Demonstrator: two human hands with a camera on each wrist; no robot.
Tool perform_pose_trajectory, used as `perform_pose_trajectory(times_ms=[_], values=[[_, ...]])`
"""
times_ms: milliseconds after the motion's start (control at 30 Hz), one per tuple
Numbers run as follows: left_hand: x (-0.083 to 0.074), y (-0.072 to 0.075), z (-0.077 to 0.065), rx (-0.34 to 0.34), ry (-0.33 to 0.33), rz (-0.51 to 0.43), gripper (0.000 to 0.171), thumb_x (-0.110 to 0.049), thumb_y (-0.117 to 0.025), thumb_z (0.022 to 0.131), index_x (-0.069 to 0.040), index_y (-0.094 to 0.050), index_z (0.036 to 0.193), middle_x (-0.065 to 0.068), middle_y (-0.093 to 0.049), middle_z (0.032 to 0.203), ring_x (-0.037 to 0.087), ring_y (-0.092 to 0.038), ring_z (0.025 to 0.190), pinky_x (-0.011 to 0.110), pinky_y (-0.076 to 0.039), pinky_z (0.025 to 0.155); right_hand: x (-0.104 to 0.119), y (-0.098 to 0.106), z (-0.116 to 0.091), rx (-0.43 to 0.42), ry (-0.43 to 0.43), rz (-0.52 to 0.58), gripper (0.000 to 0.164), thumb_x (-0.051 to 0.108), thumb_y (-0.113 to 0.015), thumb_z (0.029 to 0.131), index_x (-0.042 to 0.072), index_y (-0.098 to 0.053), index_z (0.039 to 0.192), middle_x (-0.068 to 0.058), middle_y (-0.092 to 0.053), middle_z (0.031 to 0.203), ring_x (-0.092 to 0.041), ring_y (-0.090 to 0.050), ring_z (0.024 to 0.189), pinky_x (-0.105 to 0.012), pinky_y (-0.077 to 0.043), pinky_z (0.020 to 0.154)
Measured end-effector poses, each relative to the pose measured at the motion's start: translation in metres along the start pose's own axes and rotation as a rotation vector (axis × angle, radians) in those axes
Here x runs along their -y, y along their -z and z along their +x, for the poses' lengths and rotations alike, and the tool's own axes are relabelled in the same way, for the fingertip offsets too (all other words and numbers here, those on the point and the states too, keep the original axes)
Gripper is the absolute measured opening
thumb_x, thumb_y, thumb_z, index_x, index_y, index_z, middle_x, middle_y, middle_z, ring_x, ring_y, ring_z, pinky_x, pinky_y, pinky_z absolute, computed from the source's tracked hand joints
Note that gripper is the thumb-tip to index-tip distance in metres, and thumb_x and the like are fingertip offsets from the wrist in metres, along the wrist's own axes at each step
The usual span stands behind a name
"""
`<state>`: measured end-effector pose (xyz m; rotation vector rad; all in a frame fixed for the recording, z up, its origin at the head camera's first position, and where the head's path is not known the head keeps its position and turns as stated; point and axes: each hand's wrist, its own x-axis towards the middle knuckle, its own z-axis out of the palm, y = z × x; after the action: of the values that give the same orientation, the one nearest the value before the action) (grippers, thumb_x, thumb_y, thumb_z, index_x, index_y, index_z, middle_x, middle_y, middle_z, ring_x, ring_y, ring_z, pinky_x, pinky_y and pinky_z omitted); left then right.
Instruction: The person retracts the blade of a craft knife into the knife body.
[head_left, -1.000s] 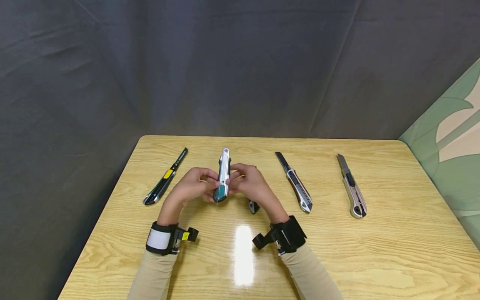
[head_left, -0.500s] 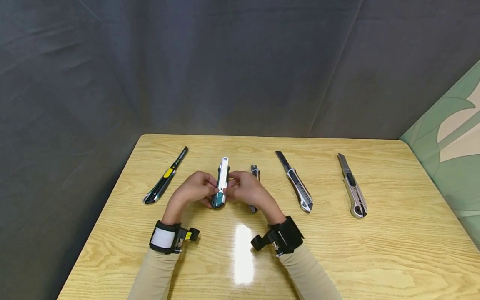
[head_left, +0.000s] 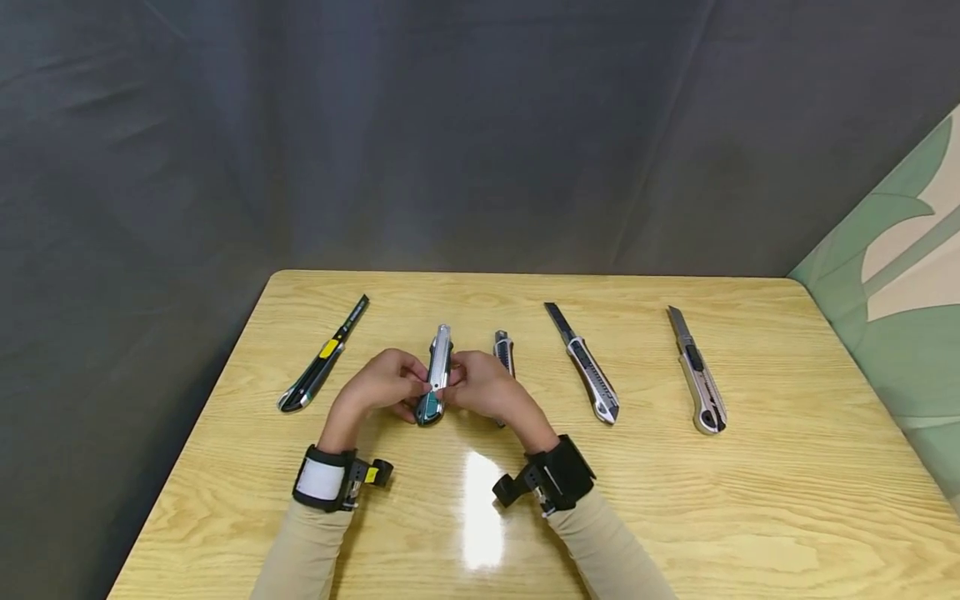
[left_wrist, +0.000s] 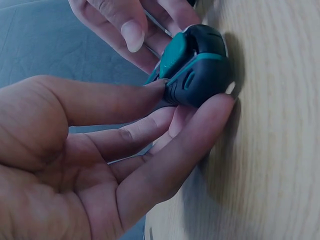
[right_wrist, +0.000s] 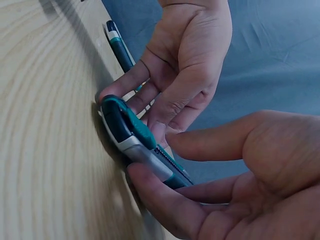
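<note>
Between both hands is a snap-off utility knife (head_left: 437, 367) with a silver body and a dark, teal-trimmed butt end toward me. My left hand (head_left: 381, 382) pinches its left side by thumb and fingers. On the opposite side, my right hand (head_left: 486, 387) holds it likewise. In the left wrist view, the knife's rounded butt end (left_wrist: 207, 72) is right at the tabletop, a fingertip beside it. The right wrist view shows a teal slider (right_wrist: 137, 125) along the top, both thumb tips close to it. Fingers cover parts of the body.
A black-and-yellow utility knife (head_left: 324, 354) lies left on the wooden table (head_left: 675, 517). A smaller one (head_left: 504, 348) is partly behind my right hand. Two silver-and-black utility knives (head_left: 592, 367) (head_left: 697, 371) lie farther right, blades out. A grey curtain (head_left: 480, 133) hangs behind.
Both hands have lowered the utility knife toward the table and slightly toward me. The smaller knife beside my right hand, mostly covered before, now shows more. The head view has shifted slightly.
</note>
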<state>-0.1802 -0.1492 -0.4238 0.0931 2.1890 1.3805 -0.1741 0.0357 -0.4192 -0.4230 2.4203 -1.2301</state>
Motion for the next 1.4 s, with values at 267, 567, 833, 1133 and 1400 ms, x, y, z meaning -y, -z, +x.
perform_pose_trajectory(times_ms=[267, 567, 833, 1133, 1400], values=[[-0.005, 0.002, -0.003, -0.097, 0.013, 0.087, 0.016, -0.002, -0.065, 0.082, 0.006, -0.062, 0.096, 0.019, -0.066, 0.086, 0.027, -0.065, 0.063, 0.041, -0.062, 0.054, 0.002, -0.002, 0.004, -0.002, -0.003, -0.077, 0.017, 0.013, -0.071, 0.079, 0.004, -0.064, 0.09, -0.007, -0.065, 0.08, -0.012, -0.053, 0.059, -0.022, -0.041, 0.05], [-0.007, 0.005, -0.007, -0.179, 0.033, 0.164, 0.018, -0.001, -0.067, 0.079, 0.004, -0.063, 0.096, 0.017, -0.068, 0.084, 0.025, -0.066, 0.062, 0.038, -0.062, 0.054, 0.006, -0.003, 0.005, 0.02, -0.012, -0.087, 0.017, 0.01, -0.068, 0.08, 0.005, -0.065, 0.097, -0.007, -0.066, 0.083, -0.014, -0.055, 0.06, -0.023, -0.042, 0.05], [-0.004, 0.015, -0.013, -0.204, 0.012, 0.204, 0.017, -0.013, -0.067, 0.083, -0.002, -0.066, 0.096, 0.015, -0.066, 0.085, 0.026, -0.063, 0.067, 0.038, -0.061, 0.055, 0.01, -0.004, 0.007, -0.146, 0.023, -0.139, 0.034, 0.011, -0.064, 0.085, 0.002, -0.062, 0.118, -0.005, -0.065, 0.083, -0.011, -0.052, 0.058, -0.021, -0.039, 0.046], [0.005, 0.05, -0.036, -0.451, -0.028, 0.423, 0.025, -0.029, -0.066, 0.087, -0.009, -0.067, 0.1, 0.013, -0.066, 0.093, 0.021, -0.06, 0.064, 0.033, -0.049, 0.056, 0.014, 0.0, 0.009, -0.136, 0.048, 0.032, 0.04, 0.014, -0.058, 0.091, 0.006, -0.055, 0.13, -0.003, -0.066, 0.096, -0.013, -0.064, 0.068, -0.024, -0.045, 0.047], [0.017, 0.067, -0.043, -0.568, -0.048, 0.43, 0.027, -0.027, -0.064, 0.089, -0.005, -0.067, 0.103, 0.016, -0.066, 0.097, 0.026, -0.059, 0.079, 0.041, -0.05, 0.066, 0.017, -0.005, 0.018, -0.109, 0.054, 0.129, 0.037, 0.013, -0.058, 0.091, 0.003, -0.056, 0.126, -0.008, -0.068, 0.099, -0.021, -0.066, 0.07, -0.025, -0.049, 0.05]])
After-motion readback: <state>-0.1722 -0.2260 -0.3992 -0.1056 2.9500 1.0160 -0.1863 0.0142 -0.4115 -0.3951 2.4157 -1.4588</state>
